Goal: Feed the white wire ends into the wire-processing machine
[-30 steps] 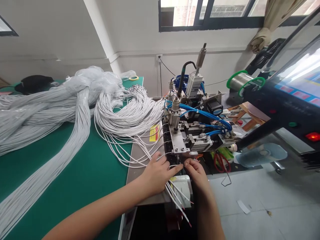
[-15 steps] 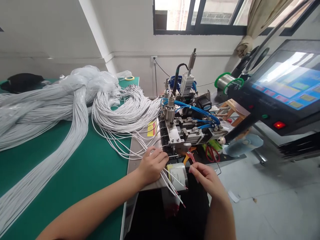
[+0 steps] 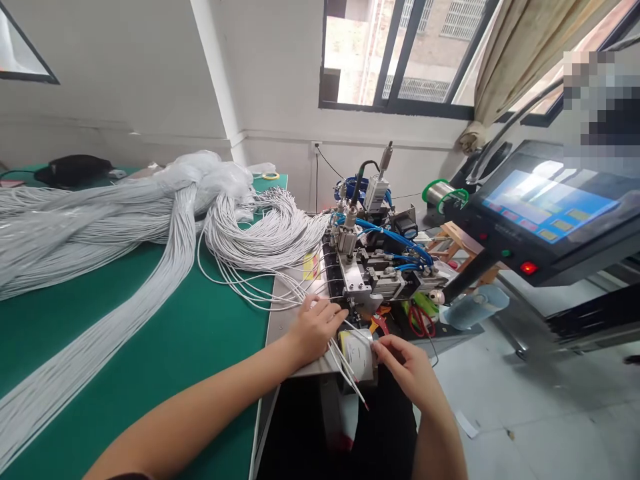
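Note:
My left hand lies at the front edge of the machine's metal plate, fingers closed over several white cables. Their reddish-tipped ends stick out below it, toward my lap. My right hand is closed in a pinch on the end of one white cable, which stretches across from the left hand. Just under that cable is a silvery cylinder with a pale label. Beyond the hands stands a bench machine with metal cylinders and blue air hoses; white cables lie along its left side.
Bundles of white cable, partly wrapped in clear plastic, cover much of the green table. Orange-handled pliers and red-handled scissors lie right of the machine's front. A touchscreen panel and wire spool stand at right.
The view has tilted upward. My right hand has come closer to my left, and a cable now runs to its fingertips. My left hand stays on the cables.

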A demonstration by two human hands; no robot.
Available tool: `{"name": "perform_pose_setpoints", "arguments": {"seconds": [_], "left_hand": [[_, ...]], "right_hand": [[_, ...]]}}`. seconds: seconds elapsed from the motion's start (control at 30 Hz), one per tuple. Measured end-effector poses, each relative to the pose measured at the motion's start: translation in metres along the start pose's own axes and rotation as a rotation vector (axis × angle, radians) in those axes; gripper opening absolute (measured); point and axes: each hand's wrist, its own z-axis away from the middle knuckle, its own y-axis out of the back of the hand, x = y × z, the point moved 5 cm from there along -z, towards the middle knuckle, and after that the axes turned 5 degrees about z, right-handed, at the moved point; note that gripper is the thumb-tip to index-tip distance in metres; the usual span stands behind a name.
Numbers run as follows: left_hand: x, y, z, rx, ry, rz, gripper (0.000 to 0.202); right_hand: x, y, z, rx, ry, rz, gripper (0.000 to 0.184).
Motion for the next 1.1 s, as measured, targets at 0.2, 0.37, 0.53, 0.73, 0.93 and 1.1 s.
{"name": "perform_pose_setpoints", "arguments": {"seconds": [0.2,0.37,0.53,0.73,0.93,1.1], "left_hand": [[0.008,0.006,0.0,0.072,-0.178,0.022,0.026],[0.008,0.007,0.002,0.121,-0.183,0.015,0.02],[0.004,0.001,0.002,0.096,-0.138,0.03,0.025],[0.001,-0.009,0.0,-0.075,-0.063,0.035,0.036],[0.0,-0.013,-0.002,-0.247,-0.001,0.041,0.058],[-0.001,-0.015,-0.002,-0.297,0.041,0.038,0.053]], "right_hand": [[0.015,0.005,-0.017,0.249,-0.092,-0.148,0.038],[0.019,-0.003,-0.032,0.298,-0.079,-0.353,0.04],[0.02,-0.015,-0.049,0.243,-0.021,-0.528,0.036],[0.013,-0.008,-0.051,0.244,0.044,-0.245,0.031],[0.011,-0.009,-0.058,0.212,0.155,0.031,0.029],[0.021,-0.019,-0.069,0.101,0.13,-0.108,0.033]]}}
